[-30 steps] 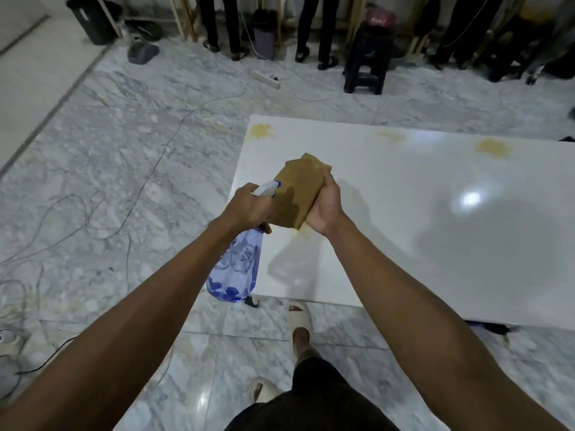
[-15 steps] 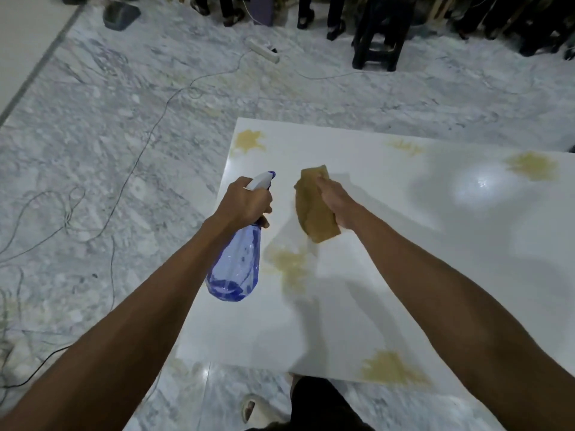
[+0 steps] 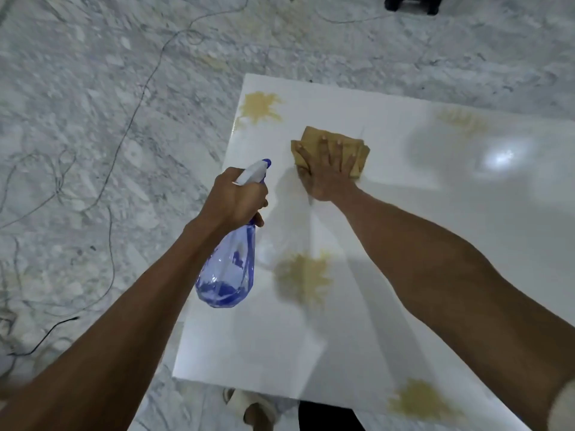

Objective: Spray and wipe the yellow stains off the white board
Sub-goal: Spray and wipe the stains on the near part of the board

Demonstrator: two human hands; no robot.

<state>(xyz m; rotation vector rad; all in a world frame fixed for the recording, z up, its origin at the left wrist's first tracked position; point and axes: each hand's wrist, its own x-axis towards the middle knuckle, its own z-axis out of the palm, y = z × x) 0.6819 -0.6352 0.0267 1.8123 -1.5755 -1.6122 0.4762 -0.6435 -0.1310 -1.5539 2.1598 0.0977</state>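
A glossy white board [image 3: 404, 219] lies low over the marble floor. Yellow stains mark it: one at the far left corner [image 3: 259, 107], one in the middle below my arms [image 3: 306, 276], one at the near edge [image 3: 420, 402], and a faint one at the far right [image 3: 460, 119]. My right hand [image 3: 328, 169] lies flat, fingers spread, pressing a folded tan cloth [image 3: 314, 141] onto the board. My left hand [image 3: 236, 197] grips the neck of a clear blue spray bottle [image 3: 227, 269], white nozzle pointing toward the board.
Thin cables [image 3: 130, 119] trail over the grey marble floor [image 3: 93, 88] left of the board. A dark stool's base [image 3: 410, 4] stands at the far top edge. My sandalled foot [image 3: 252, 405] shows under the board's near edge.
My right hand has moved forward and down, laying the cloth flat on the board with fingers spread. The view has tilted down and closer; the bottle stays in my left hand.
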